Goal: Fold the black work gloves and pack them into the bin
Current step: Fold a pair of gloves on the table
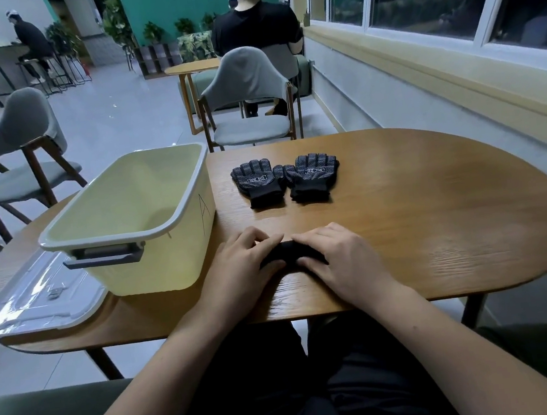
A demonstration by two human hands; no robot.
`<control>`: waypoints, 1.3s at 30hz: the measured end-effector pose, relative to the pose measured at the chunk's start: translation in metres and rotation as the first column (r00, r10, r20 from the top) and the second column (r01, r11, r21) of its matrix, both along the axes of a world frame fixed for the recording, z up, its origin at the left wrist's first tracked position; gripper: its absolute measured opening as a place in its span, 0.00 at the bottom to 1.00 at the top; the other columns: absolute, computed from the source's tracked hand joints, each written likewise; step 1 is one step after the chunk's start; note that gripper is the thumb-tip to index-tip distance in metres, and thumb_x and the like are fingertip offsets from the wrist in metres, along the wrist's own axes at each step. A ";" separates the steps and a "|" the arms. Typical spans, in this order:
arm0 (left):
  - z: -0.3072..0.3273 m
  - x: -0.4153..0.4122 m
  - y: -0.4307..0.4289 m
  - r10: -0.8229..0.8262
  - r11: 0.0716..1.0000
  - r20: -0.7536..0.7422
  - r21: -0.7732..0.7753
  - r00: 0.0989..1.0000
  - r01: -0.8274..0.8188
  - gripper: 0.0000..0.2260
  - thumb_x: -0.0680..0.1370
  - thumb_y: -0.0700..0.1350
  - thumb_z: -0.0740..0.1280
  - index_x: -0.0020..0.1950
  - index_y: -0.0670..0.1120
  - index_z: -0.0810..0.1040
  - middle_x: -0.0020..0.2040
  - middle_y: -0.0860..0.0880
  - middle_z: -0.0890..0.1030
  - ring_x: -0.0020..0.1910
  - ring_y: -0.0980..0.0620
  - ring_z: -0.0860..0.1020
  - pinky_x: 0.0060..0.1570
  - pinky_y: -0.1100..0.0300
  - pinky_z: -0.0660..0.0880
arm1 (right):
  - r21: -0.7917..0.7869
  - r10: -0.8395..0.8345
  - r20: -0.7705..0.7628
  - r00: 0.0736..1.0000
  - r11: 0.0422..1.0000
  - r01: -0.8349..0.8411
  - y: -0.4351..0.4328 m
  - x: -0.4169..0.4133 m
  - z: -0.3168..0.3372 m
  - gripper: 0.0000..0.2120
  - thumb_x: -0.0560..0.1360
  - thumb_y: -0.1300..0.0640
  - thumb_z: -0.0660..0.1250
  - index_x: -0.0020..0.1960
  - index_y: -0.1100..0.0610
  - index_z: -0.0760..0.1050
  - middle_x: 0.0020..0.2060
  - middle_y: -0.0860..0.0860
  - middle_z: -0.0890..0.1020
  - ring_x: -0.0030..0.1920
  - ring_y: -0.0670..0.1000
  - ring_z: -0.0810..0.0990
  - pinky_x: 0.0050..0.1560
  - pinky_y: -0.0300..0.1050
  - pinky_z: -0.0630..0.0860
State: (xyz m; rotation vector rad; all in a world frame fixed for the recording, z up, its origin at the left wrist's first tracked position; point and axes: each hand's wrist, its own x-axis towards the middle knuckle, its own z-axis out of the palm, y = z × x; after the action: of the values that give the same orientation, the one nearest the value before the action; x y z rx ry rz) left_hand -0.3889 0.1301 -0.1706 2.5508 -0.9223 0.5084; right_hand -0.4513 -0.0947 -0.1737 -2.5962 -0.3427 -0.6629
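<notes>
A rolled bundle of black glove fabric (289, 251) lies near the table's front edge. My left hand (246, 265) and my right hand (334, 258) press down on it from either side, fingers curled over it, hiding most of it. Farther back on the wooden table (436, 209) lie two stacks of black work gloves, palms up, side by side: the left stack (257, 180) and the right stack (311, 175). The pale yellow bin (137, 219) stands to the left of my hands, with nothing visible inside.
The bin's clear lid (37, 299) lies flat at the table's left front corner. A grey chair (250, 107) stands behind the table. A person sits with their back turned beyond it, and another at far left. A window wall runs along the right.
</notes>
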 end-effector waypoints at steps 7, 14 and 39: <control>0.025 0.012 0.001 -0.107 0.988 0.039 0.115 0.994 0.102 0.20 0.79 0.59 0.70 0.70 0.55 0.82 0.56 0.52 0.85 0.55 0.46 0.80 0.53 0.50 0.75 | 0.000 0.058 0.017 0.998 0.998 -0.058 -0.006 0.006 0.010 0.18 0.78 0.51 0.76 0.66 0.52 0.82 0.55 0.47 0.86 0.54 0.53 0.79 0.55 0.55 0.80; 0.107 0.013 0.002 -0.192 0.977 0.171 0.124 0.966 0.172 0.22 0.79 0.66 0.64 0.66 0.56 0.84 0.48 0.53 0.84 0.47 0.47 0.80 0.45 0.49 0.77 | 0.007 0.137 0.150 0.979 0.990 -0.140 -0.015 0.016 0.080 0.19 0.77 0.51 0.77 0.67 0.52 0.83 0.55 0.46 0.87 0.53 0.50 0.81 0.55 0.51 0.79; 0.207 0.161 0.135 -0.028 0.968 0.025 0.251 0.999 0.021 0.16 0.76 0.57 0.77 0.62 0.58 0.85 0.47 0.56 0.87 0.43 0.58 0.84 0.45 0.55 0.81 | -0.071 0.303 0.086 0.949 0.952 -0.297 0.123 0.202 0.171 0.12 0.76 0.46 0.75 0.57 0.49 0.84 0.44 0.48 0.85 0.45 0.54 0.81 0.46 0.55 0.80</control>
State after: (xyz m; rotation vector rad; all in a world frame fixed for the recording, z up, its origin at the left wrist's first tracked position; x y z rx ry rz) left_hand -0.2283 0.2655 0.0365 2.7588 -1.0890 0.4465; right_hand -0.2495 0.0279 -0.0027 -2.4946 -0.7805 -0.6767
